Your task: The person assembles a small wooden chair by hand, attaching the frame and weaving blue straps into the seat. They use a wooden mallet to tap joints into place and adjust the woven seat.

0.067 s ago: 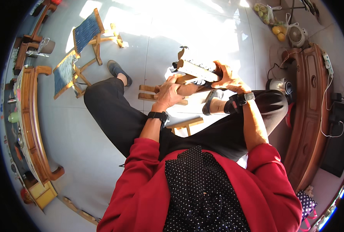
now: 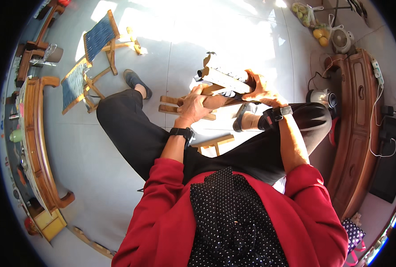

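I sit with both legs out over a pale tiled floor. My left hand [image 2: 193,106] grips a wooden bar of a small wooden frame [image 2: 222,80] held above my knees. At the frame's right end, my right hand [image 2: 259,89] closes on it, fingers wrapped over the top slat. A dark tool or strap end shows under the frame by my right hand; I cannot tell what it is. Each wrist carries a black watch.
Loose wooden slats [image 2: 169,104] lie on the floor under the frame, another wooden piece [image 2: 213,142] between my legs. Two folding stools with blue woven seats [image 2: 89,58] stand at the left. A wooden bench [image 2: 35,142] lines the left; a wooden cabinet [image 2: 356,133] and a small fan [image 2: 342,40] sit right.
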Available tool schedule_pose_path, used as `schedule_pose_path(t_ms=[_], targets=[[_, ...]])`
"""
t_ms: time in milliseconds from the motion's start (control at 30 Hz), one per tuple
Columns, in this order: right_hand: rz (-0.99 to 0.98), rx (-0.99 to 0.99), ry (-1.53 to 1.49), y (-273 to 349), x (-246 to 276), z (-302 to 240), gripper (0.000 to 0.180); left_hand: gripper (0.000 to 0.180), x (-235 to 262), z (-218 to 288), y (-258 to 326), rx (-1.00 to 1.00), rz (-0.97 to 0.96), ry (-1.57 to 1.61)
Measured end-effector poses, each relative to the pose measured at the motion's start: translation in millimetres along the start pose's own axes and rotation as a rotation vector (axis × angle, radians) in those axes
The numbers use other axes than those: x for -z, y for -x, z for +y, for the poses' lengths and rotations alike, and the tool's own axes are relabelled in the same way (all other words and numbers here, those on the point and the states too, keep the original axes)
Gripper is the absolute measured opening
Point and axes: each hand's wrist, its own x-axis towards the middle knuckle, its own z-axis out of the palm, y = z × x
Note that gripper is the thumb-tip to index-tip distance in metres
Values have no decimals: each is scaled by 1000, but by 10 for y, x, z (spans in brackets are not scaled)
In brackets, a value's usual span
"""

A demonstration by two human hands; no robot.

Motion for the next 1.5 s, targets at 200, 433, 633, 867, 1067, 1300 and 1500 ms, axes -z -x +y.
schedule_pose_path(t_ms=[200, 433, 633, 867, 1067, 1300, 1500], targets=[[295, -25, -678, -46, -396, -35, 68, 43, 32, -61, -65, 61, 103, 182], [240, 25, -490, -188, -379, 151, 54, 37, -29, -344, -51, 326, 438, 720], [486, -38, -476, -189, -363, 237, 38, 30, 139, -539, 33, 594, 691, 921], [461, 108, -590, -150, -383, 208, 38, 26, 311, -615, 74, 646, 815, 1031], [480, 45, -640, -141, -402, 80, 38, 25, 283, -677, 108, 656, 877, 991], [459, -172, -426, -131, -402, 132, 41, 24, 307, -659, 95, 691, 849, 1002], [307, -86, -775, -145, -626, 191, 43, 23, 327, -681, 128, 720, 970, 1017]])
